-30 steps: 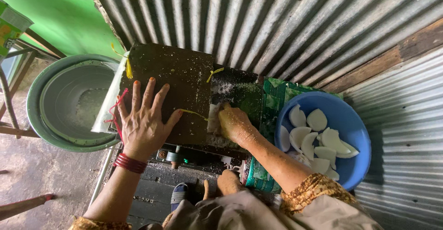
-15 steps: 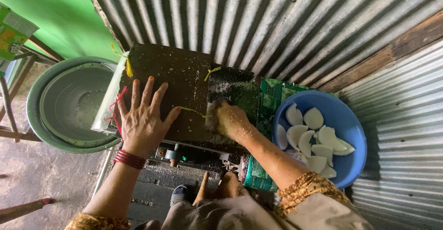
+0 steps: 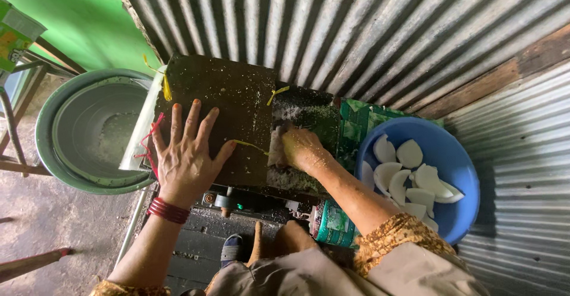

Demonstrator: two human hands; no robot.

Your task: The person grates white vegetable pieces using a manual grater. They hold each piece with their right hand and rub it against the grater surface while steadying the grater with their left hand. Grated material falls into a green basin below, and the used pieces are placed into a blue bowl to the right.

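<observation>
My left hand (image 3: pixel 187 153) lies flat, fingers spread, on the dark speckled top cover (image 3: pixel 231 94) of a grating machine. My right hand (image 3: pixel 300 147) is closed on a pale coconut piece (image 3: pixel 277 149) and presses it down into the machine's open feed slot (image 3: pixel 303 115), which is dusted with white shavings. A blue bowl (image 3: pixel 460 171) at the right holds several white coconut pieces (image 3: pixel 409 153). Red bangles (image 3: pixel 168 210) circle my left wrist.
A large grey-green metal basin (image 3: pixel 53 153) stands under the machine's left outlet, with a clear plastic flap (image 3: pixel 139 141) hanging over it. Corrugated metal sheets (image 3: pixel 356 29) wall the back and right. A green wall and wooden frame (image 3: pixel 35 64) are at left. My sandalled foot (image 3: pixel 231 251) is below.
My right hand has pushed the coconut piece slightly further into the slot. The left hand has stayed flat on the cover.
</observation>
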